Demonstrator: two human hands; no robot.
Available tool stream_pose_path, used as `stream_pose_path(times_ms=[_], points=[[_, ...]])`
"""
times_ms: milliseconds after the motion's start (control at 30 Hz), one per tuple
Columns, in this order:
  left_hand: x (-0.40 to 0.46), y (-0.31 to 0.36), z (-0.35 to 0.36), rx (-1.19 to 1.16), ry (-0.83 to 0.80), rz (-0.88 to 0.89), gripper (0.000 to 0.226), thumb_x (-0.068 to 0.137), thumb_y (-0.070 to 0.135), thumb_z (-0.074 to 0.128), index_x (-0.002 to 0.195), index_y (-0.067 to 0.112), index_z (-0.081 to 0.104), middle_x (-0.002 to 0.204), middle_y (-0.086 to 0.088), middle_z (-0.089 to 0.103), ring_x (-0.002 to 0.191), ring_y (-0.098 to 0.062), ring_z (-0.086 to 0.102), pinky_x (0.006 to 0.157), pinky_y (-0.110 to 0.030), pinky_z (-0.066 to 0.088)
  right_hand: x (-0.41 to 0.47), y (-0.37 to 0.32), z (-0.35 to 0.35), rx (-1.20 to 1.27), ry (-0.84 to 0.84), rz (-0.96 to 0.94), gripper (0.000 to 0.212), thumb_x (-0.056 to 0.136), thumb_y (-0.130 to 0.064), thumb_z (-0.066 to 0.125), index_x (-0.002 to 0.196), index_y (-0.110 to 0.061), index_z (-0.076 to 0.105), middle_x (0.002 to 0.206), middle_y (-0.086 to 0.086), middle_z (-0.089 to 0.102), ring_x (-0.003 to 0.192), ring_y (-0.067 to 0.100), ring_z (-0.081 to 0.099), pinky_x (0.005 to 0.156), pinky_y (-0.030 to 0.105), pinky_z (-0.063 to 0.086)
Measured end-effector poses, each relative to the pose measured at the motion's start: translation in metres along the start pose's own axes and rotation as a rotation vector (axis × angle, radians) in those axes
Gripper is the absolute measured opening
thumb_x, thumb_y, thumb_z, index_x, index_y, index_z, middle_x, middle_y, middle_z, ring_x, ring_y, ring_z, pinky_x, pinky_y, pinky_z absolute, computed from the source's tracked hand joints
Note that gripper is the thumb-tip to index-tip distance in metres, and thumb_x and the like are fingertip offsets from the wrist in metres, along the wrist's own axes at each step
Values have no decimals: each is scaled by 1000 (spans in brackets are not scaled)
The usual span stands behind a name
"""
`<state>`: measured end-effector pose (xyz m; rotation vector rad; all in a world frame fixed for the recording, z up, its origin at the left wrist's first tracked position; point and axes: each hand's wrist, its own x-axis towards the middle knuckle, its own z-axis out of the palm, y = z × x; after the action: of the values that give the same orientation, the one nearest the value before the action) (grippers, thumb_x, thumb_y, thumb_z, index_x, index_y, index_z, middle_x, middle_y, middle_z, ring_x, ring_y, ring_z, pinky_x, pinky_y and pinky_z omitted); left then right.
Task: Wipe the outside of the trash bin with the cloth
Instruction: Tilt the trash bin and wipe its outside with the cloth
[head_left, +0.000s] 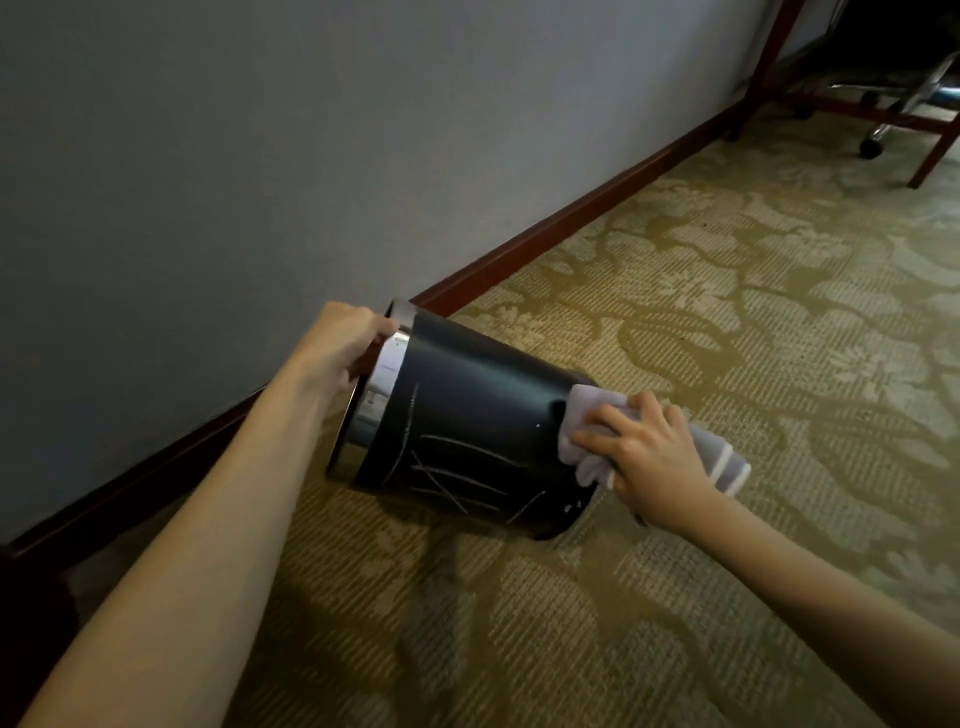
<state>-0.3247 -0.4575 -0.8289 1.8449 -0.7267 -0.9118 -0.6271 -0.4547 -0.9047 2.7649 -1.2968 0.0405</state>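
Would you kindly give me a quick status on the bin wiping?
Left hand grips tilted black trash bin's silver rim. Right hand presses grey cloth against bin's base end. Nothing obstructing.

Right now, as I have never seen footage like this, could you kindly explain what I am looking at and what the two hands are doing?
There is no robot here. One camera worn on a person's head looks forward and down, so both bare arms reach in from below. The left hand grips the metal rim of a black trash bin, holding it tipped on its side above the patterned carpet. The right hand presses a pale cloth against the bin's bottom end, with its fingers spread over the cloth. A grey wall with a dark baseboard runs behind, and a wheeled chair stands far right.
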Motion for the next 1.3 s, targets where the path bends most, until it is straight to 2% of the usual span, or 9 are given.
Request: stream_pose_path(times_ms=[67, 267, 467, 567, 833, 967, 1033, 1133, 1300], points=[[-2, -1, 4, -8, 4, 16, 9, 81, 3, 64, 89, -2, 63, 64, -11, 56, 34, -8, 52, 34, -13, 38, 6, 5, 0, 12, 4, 30, 31, 92, -36, 44, 119, -42, 59, 120, -11, 55, 108, 28, 41, 81, 38, 32], [-14, 8, 32, 8, -53, 77, 35, 77, 10, 69, 106, -9, 63, 105, -25, 67, 98, -38, 64, 85, -44, 53, 24, -12, -20, 133, 150, 51, 36, 87, -25, 50, 119, -38, 60, 121, -9, 56, 104, 29, 42, 82, 43, 36], [-26, 20, 61, 95, -94, 214, 11, 72, 10, 68, 62, 5, 66, 50, 0, 58, 49, -11, 55, 41, -21, 33, 42, -59, -55, 225, 504, -68, 42, 76, -21, 41, 107, -26, 69, 110, 1, 65, 91, 39, 53, 66, 44, 42], [-24, 19, 61, 101, -117, 201, 45, 75, 7, 65, 39, 17, 42, 29, 13, 34, 27, -1, 33, 33, -14, 27, 37, -62, -44, 141, 517, -69, 39, 75, -18, 48, 107, -24, 69, 110, 2, 65, 93, 40, 54, 66, 44, 44], [-1, 8, 28, -8, 28, 125, 19, 72, 3, 67, 60, 11, 54, 60, -4, 53, 59, -21, 52, 51, -23, 37, -3, -14, 11, 52, 225, 109, 34, 63, -19, 79, 95, -27, 73, 96, 0, 66, 85, 38, 55, 65, 46, 44], [-2, 5, 27, -59, 36, 100, 5, 75, 3, 66, 75, 0, 62, 57, -1, 47, 57, -19, 46, 43, -20, 31, 2, -2, 11, 23, 121, 204, 32, 75, -23, 69, 105, -31, 69, 107, -3, 61, 99, 34, 48, 74, 44, 39], [-3, 6, 30, -78, 26, 107, 32, 76, 4, 66, 99, -17, 58, 69, -4, 60, 57, -20, 49, 46, -21, 31, 7, -1, 10, 34, 100, 226, 32, 81, -25, 60, 111, -34, 66, 114, -7, 57, 105, 30, 43, 78, 41, 34], [-5, 6, 39, -64, 13, 122, 33, 77, 7, 67, 100, -16, 58, 98, -21, 67, 86, -32, 64, 58, -27, 41, 11, -10, 4, 143, 147, 229, 37, 79, -19, 58, 112, -33, 66, 118, -5, 57, 104, 33, 42, 79, 42, 35], [-13, 14, 61, -7, -25, 196, 7, 75, 7, 68, 75, 4, 62, 70, -3, 61, 72, -18, 62, 51, -22, 43, 29, -51, -29, 294, 445, 46, 39, 75, -18, 45, 103, -27, 70, 108, 0, 64, 95, 40, 50, 71, 45, 41]])
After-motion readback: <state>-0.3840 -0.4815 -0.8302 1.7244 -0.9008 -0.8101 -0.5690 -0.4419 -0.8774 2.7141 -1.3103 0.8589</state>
